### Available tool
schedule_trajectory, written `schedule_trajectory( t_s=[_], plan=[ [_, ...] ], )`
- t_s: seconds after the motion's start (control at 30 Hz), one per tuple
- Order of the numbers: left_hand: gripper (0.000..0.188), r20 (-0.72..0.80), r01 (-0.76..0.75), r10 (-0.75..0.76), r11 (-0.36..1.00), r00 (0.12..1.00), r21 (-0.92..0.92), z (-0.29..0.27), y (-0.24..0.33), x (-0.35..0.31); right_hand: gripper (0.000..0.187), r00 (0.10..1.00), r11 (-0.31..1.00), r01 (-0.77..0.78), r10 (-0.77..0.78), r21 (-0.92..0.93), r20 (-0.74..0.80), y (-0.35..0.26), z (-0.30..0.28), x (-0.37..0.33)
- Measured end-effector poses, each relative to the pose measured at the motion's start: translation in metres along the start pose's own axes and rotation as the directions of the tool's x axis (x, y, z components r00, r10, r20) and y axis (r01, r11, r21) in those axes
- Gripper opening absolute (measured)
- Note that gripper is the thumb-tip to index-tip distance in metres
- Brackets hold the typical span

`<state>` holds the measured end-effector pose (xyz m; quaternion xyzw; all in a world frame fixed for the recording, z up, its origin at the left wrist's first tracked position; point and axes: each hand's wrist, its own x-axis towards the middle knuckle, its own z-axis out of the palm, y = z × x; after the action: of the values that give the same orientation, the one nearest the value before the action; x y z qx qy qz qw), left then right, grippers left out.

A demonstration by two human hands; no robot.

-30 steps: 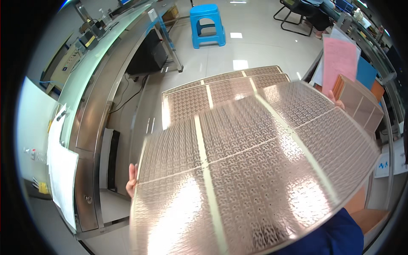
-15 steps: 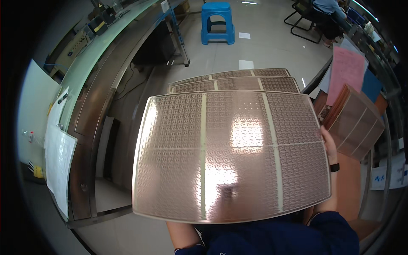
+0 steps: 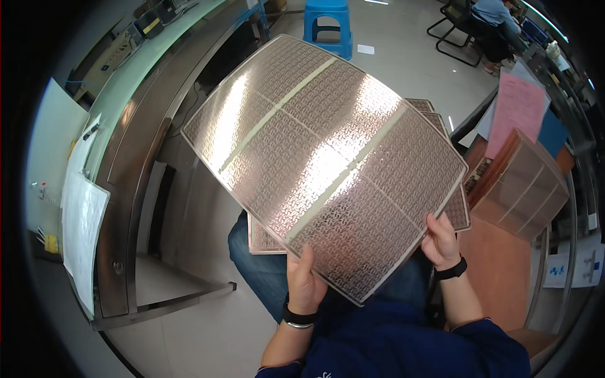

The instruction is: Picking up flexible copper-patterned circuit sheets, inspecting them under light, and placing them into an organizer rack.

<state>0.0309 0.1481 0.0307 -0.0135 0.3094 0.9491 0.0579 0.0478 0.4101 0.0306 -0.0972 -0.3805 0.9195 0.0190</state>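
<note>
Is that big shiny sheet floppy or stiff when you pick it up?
The coppery sheet is probably fairly stiff: its far end isn't visibly drooping, though the left hand and right hand hold it near one end. It looks thin, so likely light for its size.

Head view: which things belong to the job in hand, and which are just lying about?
In the job:
panel, held by left hand and right hand
panels beneath
stack at right, probably

Apparently lying about:
stool
pink sheet
white sheet at left
</note>
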Motion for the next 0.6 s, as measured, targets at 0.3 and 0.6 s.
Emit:
schedule_trajectory(
  t_s=[0.3, 0.6],
  plan=[
    [0.049, -0.014, 0.104, -0.103, 0.985, 0.995, 0.136, -0.015, 0.037, 0.001, 0.062, 0.983, 0.969, 0.166, -0.177, 0.184, 0.05, -0.065, -0.027, 0.014],
    [0.049, 0.105, 0.145, -0.207, 0.894, 0.973, 0.424, -0.021, 0.054, 0.008, 0.055, 0.96, 0.968, 0.144, -0.086, -0.207, 0.266, -0.075, -0.034, 0.038]
  ],
)
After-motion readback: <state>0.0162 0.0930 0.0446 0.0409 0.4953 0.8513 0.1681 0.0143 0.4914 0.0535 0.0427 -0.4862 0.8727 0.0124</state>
